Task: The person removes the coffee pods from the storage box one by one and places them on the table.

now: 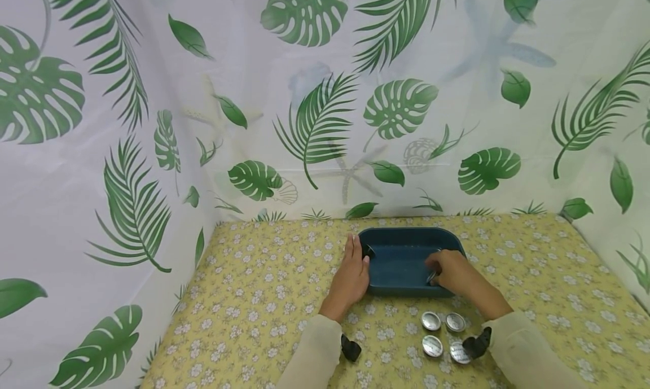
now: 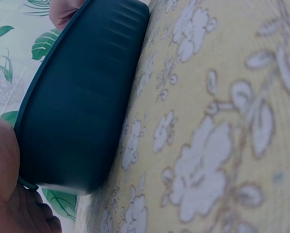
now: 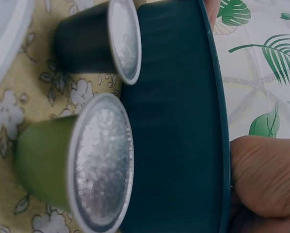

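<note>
A dark blue rectangular tray [image 1: 401,290] stands on the table. My left hand [image 1: 350,279] holds its left end, fingers along the outside and thumb at the rim. A small black object [image 1: 368,251], partly hidden, sits inside by that hand. My right hand [image 1: 453,271] reaches into the right end; its fingers pinch a small silver-rimmed thing [image 1: 431,276], mostly covered, so its kind is unclear. In front of the tray stand several foil-lidded coffee capsules [image 1: 431,321], lids up. The right wrist view shows a green capsule [image 3: 104,165] and a dark capsule [image 3: 123,41] close to the tray wall.
A yellow flowered cloth [image 1: 264,310] covers the table. White leaf-printed sheets [image 1: 325,123] hang behind it and at the left and right sides. Black wrist straps [image 1: 350,348] sit on both sleeves, the right one overlapping a capsule in the head view.
</note>
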The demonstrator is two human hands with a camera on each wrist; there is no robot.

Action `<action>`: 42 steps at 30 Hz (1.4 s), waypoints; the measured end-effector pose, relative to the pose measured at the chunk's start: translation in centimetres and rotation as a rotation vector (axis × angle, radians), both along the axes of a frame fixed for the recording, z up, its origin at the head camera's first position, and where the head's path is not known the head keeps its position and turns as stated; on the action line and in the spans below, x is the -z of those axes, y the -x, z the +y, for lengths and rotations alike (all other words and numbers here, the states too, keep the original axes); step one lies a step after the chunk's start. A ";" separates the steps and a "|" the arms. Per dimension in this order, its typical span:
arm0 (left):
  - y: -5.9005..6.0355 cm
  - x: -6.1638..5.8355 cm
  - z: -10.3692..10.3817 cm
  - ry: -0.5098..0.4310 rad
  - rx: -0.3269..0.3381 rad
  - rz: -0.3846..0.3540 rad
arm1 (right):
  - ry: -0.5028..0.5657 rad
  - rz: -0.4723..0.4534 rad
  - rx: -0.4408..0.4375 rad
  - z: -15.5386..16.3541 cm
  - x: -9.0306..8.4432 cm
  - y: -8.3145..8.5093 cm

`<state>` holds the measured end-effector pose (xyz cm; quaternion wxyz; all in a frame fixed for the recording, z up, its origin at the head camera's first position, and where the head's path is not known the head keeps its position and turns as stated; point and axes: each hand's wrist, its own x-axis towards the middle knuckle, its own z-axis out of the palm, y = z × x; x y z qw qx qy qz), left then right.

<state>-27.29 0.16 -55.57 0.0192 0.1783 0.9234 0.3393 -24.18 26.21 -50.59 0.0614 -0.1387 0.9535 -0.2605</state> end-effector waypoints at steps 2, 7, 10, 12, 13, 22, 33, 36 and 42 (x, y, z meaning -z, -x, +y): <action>-0.1 -0.1 0.0 -0.004 0.002 -0.003 | 0.006 -0.003 -0.002 0.0 0.1 0.1; -0.1 -0.1 -0.1 -0.006 0.003 0.002 | -0.031 0.015 0.028 -0.1 0.1 0.1; 0.0 -0.1 -0.1 -0.005 0.003 0.006 | -0.057 0.032 0.068 -0.4 0.0 -0.1; -0.1 -0.2 -0.1 -0.005 0.003 0.006 | -0.071 0.037 0.095 -0.5 -0.1 -0.2; -0.1 -0.3 -0.1 -0.003 0.003 0.006 | -0.078 0.046 0.101 -0.6 -0.1 -0.3; -0.1 -0.4 0.0 0.007 0.001 0.009 | -0.120 0.059 0.067 -0.5 -0.1 0.0; -0.1 -0.2 0.0 0.004 0.001 -0.005 | -0.078 0.007 0.040 -0.4 0.2 0.5; -0.1 -0.2 0.0 0.004 0.001 -0.006 | -0.073 0.003 0.032 -0.3 0.3 0.6; -0.1 -0.2 0.0 0.001 0.001 -0.003 | -0.064 0.006 0.024 -0.3 0.3 0.6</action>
